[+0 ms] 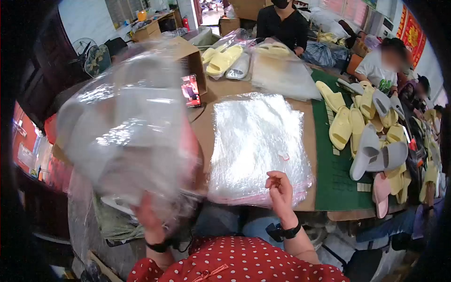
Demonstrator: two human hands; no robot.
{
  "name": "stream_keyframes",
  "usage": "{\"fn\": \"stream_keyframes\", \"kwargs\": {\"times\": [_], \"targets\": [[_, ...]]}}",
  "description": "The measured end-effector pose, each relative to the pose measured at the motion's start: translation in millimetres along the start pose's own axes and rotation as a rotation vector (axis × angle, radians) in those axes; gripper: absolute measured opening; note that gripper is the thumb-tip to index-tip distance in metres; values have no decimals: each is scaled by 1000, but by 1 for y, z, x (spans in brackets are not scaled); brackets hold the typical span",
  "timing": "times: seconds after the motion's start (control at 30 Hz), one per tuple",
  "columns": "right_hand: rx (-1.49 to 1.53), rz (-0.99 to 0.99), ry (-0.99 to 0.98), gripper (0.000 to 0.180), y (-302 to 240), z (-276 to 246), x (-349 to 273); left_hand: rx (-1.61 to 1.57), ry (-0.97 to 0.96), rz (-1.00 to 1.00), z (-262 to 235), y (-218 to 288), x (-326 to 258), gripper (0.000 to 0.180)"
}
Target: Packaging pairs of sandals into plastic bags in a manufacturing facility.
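Note:
My left hand [148,215], smeared by motion, grips the lower edge of a large clear plastic bag [127,122]. Pale grey shapes like slippers show through the bag, but blur hides their exact form. The bag is raised over the table's left side, and something pink shows behind its right edge. Over the near right part of a stack of flat clear plastic bags [256,141] is my right hand [281,190]. Its fingers are loosely bent, with nothing in them. A small red mark [284,157] lies on the stack just beyond this hand.
Yellow, grey and pink slippers [340,129] are piled on a green mat [324,188] at the right. Bagged yellow slippers [224,60] and a cardboard box [192,58] stand at the back, near a lit phone [190,90]. One person [282,26] sits across; others [380,68] sit at the right.

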State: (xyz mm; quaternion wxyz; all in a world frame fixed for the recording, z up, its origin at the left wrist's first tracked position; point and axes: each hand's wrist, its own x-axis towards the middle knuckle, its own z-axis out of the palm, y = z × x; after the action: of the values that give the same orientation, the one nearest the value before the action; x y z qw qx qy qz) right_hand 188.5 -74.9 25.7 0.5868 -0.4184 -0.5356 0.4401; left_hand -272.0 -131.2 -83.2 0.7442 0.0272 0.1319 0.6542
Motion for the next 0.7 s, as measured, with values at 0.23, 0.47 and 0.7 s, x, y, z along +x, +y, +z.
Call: {"fn": "stream_keyframes", "kwargs": {"times": [0.23, 0.47, 0.7], "targets": [[88, 117, 89, 16, 23, 5, 6, 1261, 861, 1286, 46, 124, -4, 52], [36, 164, 174, 12, 40, -2, 1, 1110, 757, 704, -55, 91, -29, 56], [2, 162, 206, 9, 38, 9, 6, 939, 908, 414, -62, 135, -12, 50]]}}
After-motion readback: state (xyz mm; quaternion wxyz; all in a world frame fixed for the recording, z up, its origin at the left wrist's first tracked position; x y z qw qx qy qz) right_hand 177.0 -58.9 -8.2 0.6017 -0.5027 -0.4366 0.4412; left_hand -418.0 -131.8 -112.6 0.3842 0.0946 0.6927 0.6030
